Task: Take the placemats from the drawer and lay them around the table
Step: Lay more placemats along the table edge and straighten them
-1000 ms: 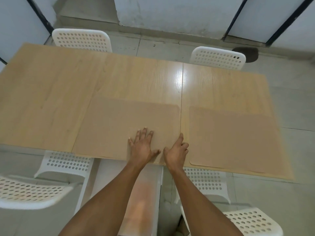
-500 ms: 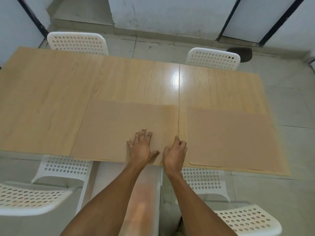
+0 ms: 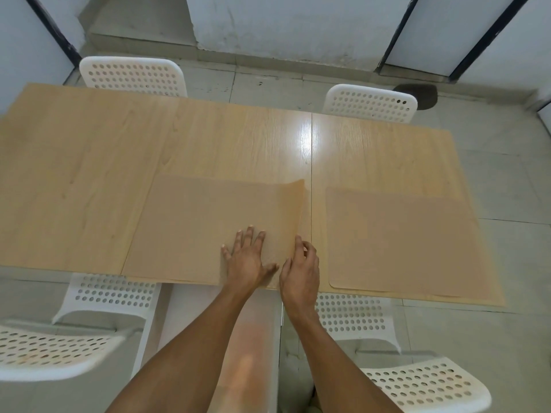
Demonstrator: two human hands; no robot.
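a tan placemat (image 3: 208,228) lies flat under the left hand (image 3: 246,260), whose fingers are spread. its far right corner curls up. the right hand (image 3: 299,269) pinches its right edge.

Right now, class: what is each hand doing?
Left hand: open, flat on the left mat.
Right hand: fingers curled, pinching that mat's right edge.

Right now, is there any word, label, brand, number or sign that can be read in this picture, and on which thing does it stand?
None: no readable text shows anywhere.
Left placemat, under the left hand and right hand: plain, no print.
Right placemat: plain, no print.
Table: wood grain only.
White chairs: only holes, no label visible.
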